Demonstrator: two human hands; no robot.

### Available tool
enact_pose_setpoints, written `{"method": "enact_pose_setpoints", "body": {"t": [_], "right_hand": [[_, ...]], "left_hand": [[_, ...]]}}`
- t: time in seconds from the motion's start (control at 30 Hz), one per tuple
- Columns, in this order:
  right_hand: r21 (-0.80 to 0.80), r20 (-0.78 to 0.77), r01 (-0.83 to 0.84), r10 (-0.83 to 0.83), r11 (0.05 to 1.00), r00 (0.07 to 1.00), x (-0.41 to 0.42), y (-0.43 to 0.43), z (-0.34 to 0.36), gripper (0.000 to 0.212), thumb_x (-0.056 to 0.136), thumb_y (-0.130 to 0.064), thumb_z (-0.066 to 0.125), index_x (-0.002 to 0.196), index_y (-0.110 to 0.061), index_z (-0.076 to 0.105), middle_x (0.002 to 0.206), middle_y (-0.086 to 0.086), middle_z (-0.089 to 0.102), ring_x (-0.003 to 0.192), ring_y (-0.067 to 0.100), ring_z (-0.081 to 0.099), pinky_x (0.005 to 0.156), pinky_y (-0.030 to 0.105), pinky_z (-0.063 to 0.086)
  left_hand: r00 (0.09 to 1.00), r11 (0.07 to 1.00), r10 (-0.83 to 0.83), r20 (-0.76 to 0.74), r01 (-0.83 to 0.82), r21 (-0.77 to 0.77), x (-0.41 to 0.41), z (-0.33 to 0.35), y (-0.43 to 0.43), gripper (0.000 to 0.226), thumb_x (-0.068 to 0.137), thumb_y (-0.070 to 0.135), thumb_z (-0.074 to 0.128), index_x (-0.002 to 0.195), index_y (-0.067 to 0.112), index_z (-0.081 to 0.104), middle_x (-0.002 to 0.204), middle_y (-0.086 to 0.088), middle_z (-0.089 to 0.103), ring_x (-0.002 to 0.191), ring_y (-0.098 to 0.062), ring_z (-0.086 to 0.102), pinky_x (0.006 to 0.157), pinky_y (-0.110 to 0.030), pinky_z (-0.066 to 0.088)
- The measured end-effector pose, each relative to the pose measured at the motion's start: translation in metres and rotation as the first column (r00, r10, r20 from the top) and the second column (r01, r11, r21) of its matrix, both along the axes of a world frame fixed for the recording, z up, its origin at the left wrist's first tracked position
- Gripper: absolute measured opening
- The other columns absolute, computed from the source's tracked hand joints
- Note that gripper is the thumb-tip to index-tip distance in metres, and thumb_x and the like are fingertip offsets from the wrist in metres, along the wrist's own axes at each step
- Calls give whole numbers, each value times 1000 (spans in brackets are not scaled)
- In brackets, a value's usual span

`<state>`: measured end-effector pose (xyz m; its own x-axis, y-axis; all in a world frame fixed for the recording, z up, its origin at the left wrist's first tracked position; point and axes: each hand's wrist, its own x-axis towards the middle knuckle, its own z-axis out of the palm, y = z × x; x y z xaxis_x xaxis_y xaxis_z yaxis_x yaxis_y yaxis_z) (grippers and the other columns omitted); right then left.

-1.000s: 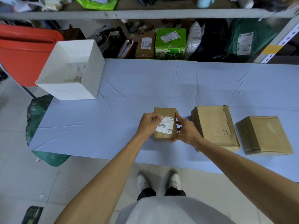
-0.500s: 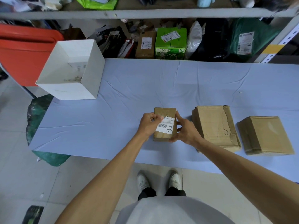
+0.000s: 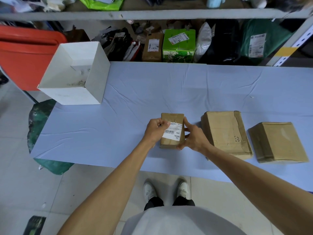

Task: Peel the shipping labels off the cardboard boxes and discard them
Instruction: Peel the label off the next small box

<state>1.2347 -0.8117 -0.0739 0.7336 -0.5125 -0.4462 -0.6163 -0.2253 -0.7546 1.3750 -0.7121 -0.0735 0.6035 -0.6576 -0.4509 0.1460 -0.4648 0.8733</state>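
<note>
- Right now the small cardboard box point(image 3: 171, 118) lies flat on the blue-covered table point(image 3: 118, 133), near its front edge.
- On top of that box sits a white shipping label point(image 3: 174, 133) with a barcode and black print; it covers the box's nearer half.
- At the box's left side, the left hand point(image 3: 155, 131) has its fingers curled and pinches the label's far left corner.
- At the box's right side, the right hand point(image 3: 193, 138) grips the box, thumb at the near corner and index finger up along the right edge.
- Just right of this box lies a larger taped cardboard box point(image 3: 223, 131), and beyond that a third cardboard box point(image 3: 277, 141).
- Well to the far left of the box stands an open white carton point(image 3: 76, 97).
</note>
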Motion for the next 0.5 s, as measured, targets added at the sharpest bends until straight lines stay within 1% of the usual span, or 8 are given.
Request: {"method": "enact_pose_setpoints", "body": {"t": [0.13,0.27,0.4,0.5], "right_hand": [[16,6,12,-12,1000,1000,-1,-1,0,122,55,0,87,152,-21,15,130,3,59,87,8,62,73,20,52],[16,-7,11,-11,1000,1000,0,-1,-1,124,53,-1,87,152,-21,15,131,3,59,89,8,62,75,21,53],[22,-15,14,-14,1000,1000,0,0,0,125,54,-2,88,153,-20,13,132,3,58,89,8,62,73,20,52],[22,-20,22,-22,1000,1000,0,2,1,126,54,-1,88,153,-18,11,132,3,57,93,13,62,77,25,54]], "left_hand": [[1000,1000,3,-9,-3,-8,0,0,0,19,92,14,61,101,-1,68,101,-16,72,86,-22,69,81,-35,56],[1000,1000,-3,-26,3,-11,0,-1,1,20,92,14,62,101,-2,68,101,-17,73,92,-27,70,84,-39,56],[1000,1000,-10,-20,10,-8,1,-1,2,19,92,14,62,100,-2,68,101,-17,73,89,-25,70,84,-38,55],[1000,1000,-16,-20,16,-8,1,0,2,20,92,15,62,101,-1,68,100,-16,73,87,-23,70,82,-36,55]]}}
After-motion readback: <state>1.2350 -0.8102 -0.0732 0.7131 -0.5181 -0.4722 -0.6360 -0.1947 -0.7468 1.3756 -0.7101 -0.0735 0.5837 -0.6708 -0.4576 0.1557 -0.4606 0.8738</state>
